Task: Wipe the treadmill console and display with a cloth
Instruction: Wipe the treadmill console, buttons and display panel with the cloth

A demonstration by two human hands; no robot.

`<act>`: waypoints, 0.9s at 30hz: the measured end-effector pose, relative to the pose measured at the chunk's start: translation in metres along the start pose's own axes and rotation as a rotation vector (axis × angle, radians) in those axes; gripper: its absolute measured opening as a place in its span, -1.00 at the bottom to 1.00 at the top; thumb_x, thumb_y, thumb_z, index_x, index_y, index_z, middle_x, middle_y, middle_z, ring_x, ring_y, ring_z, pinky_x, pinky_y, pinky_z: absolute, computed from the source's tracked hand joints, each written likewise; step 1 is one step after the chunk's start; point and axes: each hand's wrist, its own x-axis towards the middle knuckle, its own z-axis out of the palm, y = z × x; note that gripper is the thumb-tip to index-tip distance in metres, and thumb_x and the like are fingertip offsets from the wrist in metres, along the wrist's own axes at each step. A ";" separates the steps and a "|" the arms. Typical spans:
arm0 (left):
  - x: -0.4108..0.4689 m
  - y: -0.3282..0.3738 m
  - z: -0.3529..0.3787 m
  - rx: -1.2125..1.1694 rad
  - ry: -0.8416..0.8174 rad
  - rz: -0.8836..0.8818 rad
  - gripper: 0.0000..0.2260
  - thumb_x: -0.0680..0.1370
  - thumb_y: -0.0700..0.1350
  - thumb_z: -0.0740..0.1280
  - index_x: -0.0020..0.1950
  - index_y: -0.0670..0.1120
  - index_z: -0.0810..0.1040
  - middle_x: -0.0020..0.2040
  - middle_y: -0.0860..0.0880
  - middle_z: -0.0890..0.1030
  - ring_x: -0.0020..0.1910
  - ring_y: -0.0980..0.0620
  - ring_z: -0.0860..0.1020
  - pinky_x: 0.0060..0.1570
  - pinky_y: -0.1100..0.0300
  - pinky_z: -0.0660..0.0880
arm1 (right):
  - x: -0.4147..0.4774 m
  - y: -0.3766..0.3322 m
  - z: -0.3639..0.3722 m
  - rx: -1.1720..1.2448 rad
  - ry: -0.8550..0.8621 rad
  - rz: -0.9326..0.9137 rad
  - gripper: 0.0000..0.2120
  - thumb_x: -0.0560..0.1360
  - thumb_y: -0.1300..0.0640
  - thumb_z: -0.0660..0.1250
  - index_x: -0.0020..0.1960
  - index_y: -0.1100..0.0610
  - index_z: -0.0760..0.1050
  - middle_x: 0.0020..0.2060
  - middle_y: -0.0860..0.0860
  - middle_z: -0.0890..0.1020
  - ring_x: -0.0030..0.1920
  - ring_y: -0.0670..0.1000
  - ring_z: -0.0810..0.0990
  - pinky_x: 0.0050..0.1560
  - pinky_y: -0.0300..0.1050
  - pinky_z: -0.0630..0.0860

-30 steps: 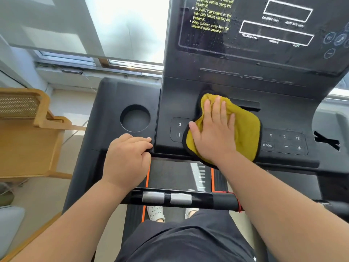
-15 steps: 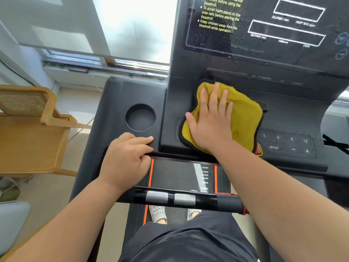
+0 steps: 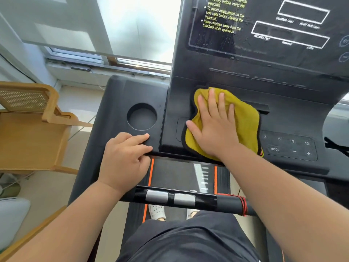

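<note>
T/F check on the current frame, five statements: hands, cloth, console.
1. The right hand presses flat on the yellow cloth. True.
2. The cloth lies on the display. False: it lies on the console below the display.
3. The left hand holds a bottle. False: it rests on the console edge, holding nothing.
4. The MODE button shows uncovered, right of the cloth. True.
5. The cup holder sits left of the cloth. True.
</note>
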 end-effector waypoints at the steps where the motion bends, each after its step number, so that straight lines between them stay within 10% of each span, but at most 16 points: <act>1: 0.001 0.001 -0.001 0.003 -0.006 -0.014 -0.75 0.43 -0.18 0.28 -0.13 -0.07 0.77 0.05 -0.05 0.73 -0.11 -0.13 0.57 -0.15 -0.03 0.54 | 0.001 -0.010 0.000 0.020 0.000 0.032 -0.21 0.63 -0.39 -0.12 0.69 0.02 -0.19 0.67 0.10 -0.24 0.65 0.23 -0.26 0.61 0.32 -0.20; 8: 0.009 0.029 0.010 -0.050 0.058 -0.017 -0.68 0.36 -0.26 0.31 0.05 -0.18 0.71 0.10 -0.14 0.68 0.04 -0.22 0.59 0.06 -0.11 0.52 | -0.026 -0.022 0.003 0.045 -0.077 -0.188 -0.27 0.64 -0.35 -0.13 0.70 -0.05 -0.15 0.68 -0.02 -0.18 0.66 0.09 -0.25 0.63 0.25 -0.17; 21: 0.025 0.091 0.050 -0.015 -0.031 0.118 -0.68 0.33 -0.20 0.28 0.01 -0.20 0.68 0.07 -0.15 0.65 0.01 -0.26 0.58 0.02 -0.13 0.49 | -0.077 0.158 0.003 0.089 -0.076 0.385 -0.13 0.51 -0.45 -0.33 0.69 0.00 -0.19 0.69 0.06 -0.12 0.67 0.15 -0.20 0.62 0.30 -0.15; 27: 0.033 0.123 0.061 0.007 0.011 0.120 -0.67 0.34 -0.21 0.28 0.04 -0.21 0.68 0.03 -0.14 0.65 0.01 -0.24 0.58 0.03 -0.12 0.49 | -0.087 0.118 0.010 0.102 -0.052 -0.070 -0.26 0.62 -0.37 -0.25 0.69 -0.03 0.01 0.68 -0.05 0.00 0.68 0.10 -0.11 0.63 0.22 -0.14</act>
